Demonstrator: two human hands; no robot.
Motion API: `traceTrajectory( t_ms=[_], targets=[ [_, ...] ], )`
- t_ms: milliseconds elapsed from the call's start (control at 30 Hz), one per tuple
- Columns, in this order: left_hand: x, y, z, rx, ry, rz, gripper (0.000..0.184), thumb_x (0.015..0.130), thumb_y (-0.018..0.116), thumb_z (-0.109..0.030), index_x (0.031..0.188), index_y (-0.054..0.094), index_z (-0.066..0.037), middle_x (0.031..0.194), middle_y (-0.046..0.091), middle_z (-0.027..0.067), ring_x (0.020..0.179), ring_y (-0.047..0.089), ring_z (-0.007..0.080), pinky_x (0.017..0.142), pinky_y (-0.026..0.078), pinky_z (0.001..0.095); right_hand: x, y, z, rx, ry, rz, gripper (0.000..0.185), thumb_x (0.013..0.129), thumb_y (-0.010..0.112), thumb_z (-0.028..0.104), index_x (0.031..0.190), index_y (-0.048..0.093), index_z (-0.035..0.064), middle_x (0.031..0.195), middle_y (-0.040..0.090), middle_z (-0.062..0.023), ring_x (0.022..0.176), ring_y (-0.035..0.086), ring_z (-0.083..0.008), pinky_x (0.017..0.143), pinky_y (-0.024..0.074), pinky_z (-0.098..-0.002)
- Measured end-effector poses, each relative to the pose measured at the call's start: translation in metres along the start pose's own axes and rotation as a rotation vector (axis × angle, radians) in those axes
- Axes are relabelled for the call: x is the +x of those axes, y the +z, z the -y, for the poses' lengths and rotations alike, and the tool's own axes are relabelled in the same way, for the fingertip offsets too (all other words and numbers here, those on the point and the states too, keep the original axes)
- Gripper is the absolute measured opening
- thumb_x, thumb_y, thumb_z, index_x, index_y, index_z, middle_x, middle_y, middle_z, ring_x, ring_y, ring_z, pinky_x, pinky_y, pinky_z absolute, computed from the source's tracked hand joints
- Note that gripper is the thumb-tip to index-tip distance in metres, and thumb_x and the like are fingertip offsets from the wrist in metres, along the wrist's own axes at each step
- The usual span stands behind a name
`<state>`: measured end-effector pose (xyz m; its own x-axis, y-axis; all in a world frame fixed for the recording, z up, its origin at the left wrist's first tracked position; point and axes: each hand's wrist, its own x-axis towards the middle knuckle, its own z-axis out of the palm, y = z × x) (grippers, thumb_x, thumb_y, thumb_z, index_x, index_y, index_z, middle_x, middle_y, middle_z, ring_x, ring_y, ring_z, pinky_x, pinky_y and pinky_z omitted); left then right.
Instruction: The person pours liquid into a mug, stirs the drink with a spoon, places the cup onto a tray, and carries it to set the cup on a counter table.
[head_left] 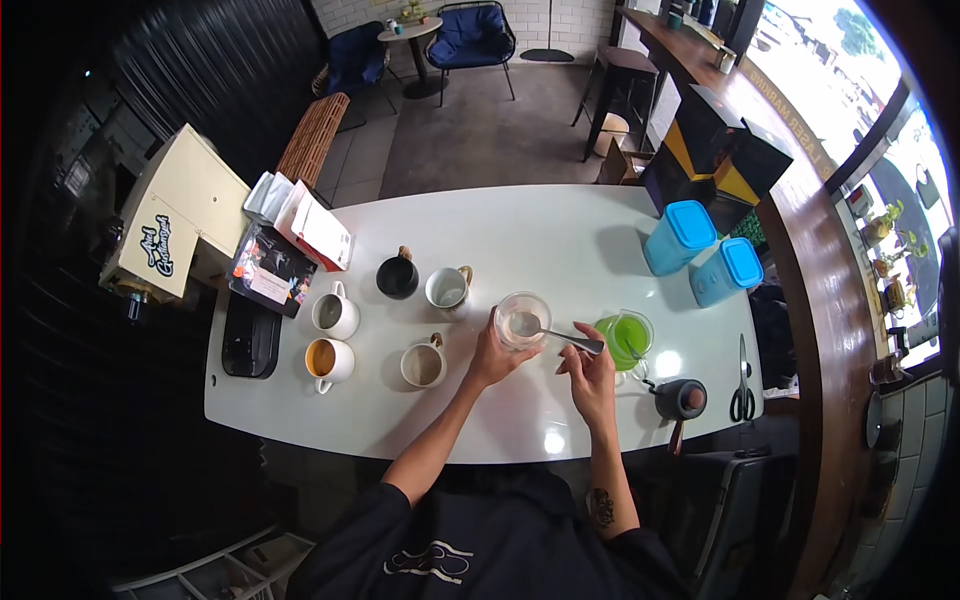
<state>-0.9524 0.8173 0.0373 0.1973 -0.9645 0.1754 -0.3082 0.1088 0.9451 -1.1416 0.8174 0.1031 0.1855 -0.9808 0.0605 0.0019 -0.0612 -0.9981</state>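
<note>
Clasping the clear cup (521, 304) over the tabletop (520, 230), the left hand (490, 357) wraps its side, the right hand (590, 375) pinching the spoon (572, 338); probably light but slippery, the cup suits a low, gentle grip

the jug (645, 332) stands between glass (520, 303) and pot (681, 402).

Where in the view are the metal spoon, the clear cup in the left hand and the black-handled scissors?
Metal spoon (566, 336): head view, on its handle.
Clear cup (524, 301): head view, on its far wall.
Black-handled scissors (743, 373): head view, on the blades.
</note>
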Motion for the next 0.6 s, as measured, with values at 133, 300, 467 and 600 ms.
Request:
traceTrajectory(
  t_ms=[133, 300, 467, 600],
  targets=[
    [0.009, -0.004, -0.009, -0.061, -0.043, 0.072, 0.081, 0.068, 0.092, -0.025, 0.13, 0.047, -0.001, 0.122, 0.063, 0.0173, 0.114, 0.064, 0.0274, 0.095, 0.052, 0.0414, 0.013, 0.005, -0.006, 0.024, 0.011, 0.008, 0.026, 0.105, 0.051, 0.015, 0.115, 0.058, -0.0073, 0.083, 0.062, -0.0072, 0.068, 0.06, -0.011, 0.066, 0.0508, -0.0245],
    [0.014, -0.006, 0.01, -0.047, 0.05, 0.072, 0.082, 0.065, 0.093, -0.026, 0.129, 0.047, -0.003, 0.119, 0.064, 0.0158, 0.111, 0.065, 0.0291, 0.092, 0.053, 0.0422, 0.018, 0.011, 0.012, -0.135, -0.064, -0.022, 0.025, 0.106, 0.048, 0.014, 0.102, 0.061, -0.0072, 0.08, 0.062, -0.0079, 0.069, 0.061, -0.0126, 0.064, 0.0511, -0.0267],
    [0.015, -0.011, -0.004, -0.001, 0.067, 0.094, 0.082, 0.067, 0.092, -0.02, 0.131, 0.045, -0.003, 0.123, 0.06, 0.0141, 0.114, 0.06, 0.0257, 0.096, 0.051, 0.0405, 0.015, 0.019, 0.053, -0.405, -0.251, -0.008, 0.014, 0.1, 0.053, 0.002, 0.095, 0.061, -0.0071, 0.078, 0.065, -0.0121, 0.067, 0.065, -0.0159, 0.063, 0.0516, -0.0279],
    [0.012, -0.012, -0.006, -0.036, 0.038, 0.101, 0.082, 0.067, 0.093, -0.021, 0.131, 0.046, -0.003, 0.122, 0.06, 0.015, 0.113, 0.061, 0.0274, 0.095, 0.051, 0.0415, 0.013, 0.017, 0.051, -0.45, -0.234, 0.018, 0.01, 0.097, 0.055, 0.0, 0.095, 0.062, -0.0068, 0.078, 0.065, -0.0125, 0.065, 0.066, -0.0175, 0.062, 0.0522, -0.0289]
  ],
)
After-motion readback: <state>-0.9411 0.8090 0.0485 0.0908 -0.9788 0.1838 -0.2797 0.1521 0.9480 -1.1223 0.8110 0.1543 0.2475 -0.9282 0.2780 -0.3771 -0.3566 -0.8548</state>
